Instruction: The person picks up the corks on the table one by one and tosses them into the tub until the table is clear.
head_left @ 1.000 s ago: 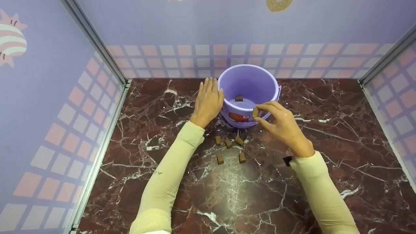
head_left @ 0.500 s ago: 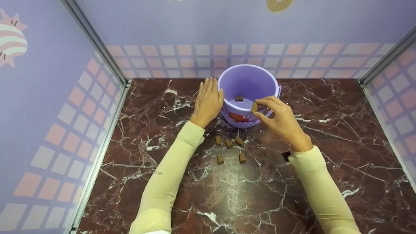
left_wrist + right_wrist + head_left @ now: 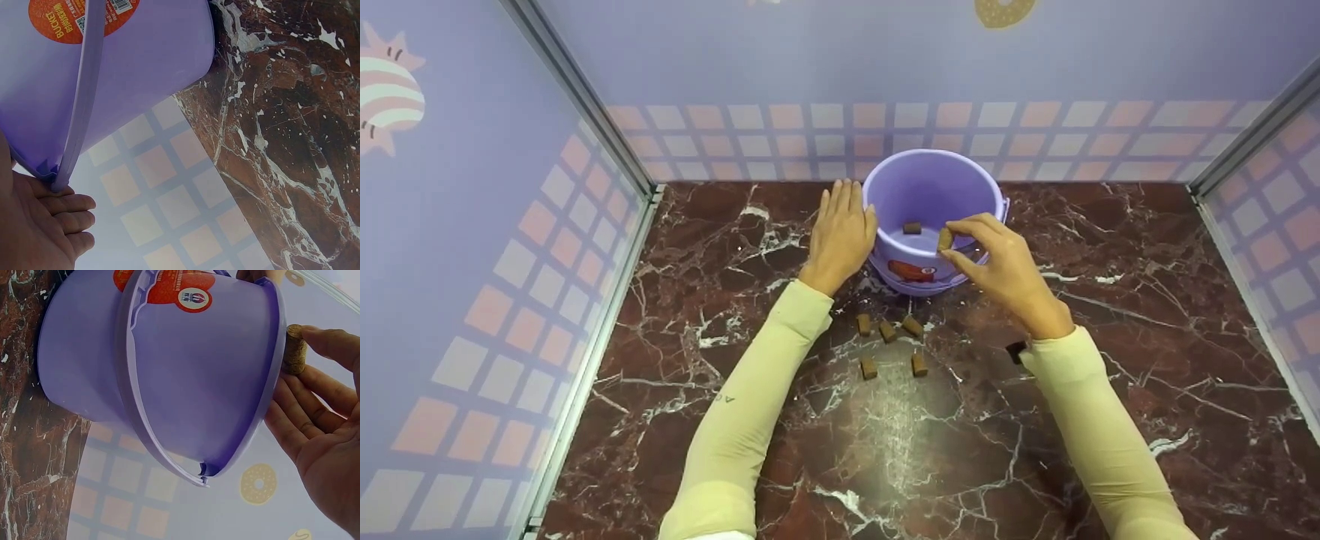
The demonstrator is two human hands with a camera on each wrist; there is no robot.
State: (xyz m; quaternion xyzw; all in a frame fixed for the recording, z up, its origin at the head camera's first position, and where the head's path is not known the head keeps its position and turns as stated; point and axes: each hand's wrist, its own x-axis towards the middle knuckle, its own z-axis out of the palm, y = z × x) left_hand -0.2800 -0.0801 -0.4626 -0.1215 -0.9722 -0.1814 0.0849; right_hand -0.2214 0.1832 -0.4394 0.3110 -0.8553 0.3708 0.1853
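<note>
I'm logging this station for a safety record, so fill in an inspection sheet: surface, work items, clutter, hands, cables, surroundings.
Surface: dark red tabletop, white-veined.
Work items: purple bucket upright, handle lowered; one inner cork at its bottom; five loose corks on the tabletop in front.
Clutter: nothing seen.
Hands: left hand against the bucket's left side; right hand pinching a held cork at the rim.
Cables: nothing seen.
Surroundings: purple wall panels with pink and white squares.
</note>
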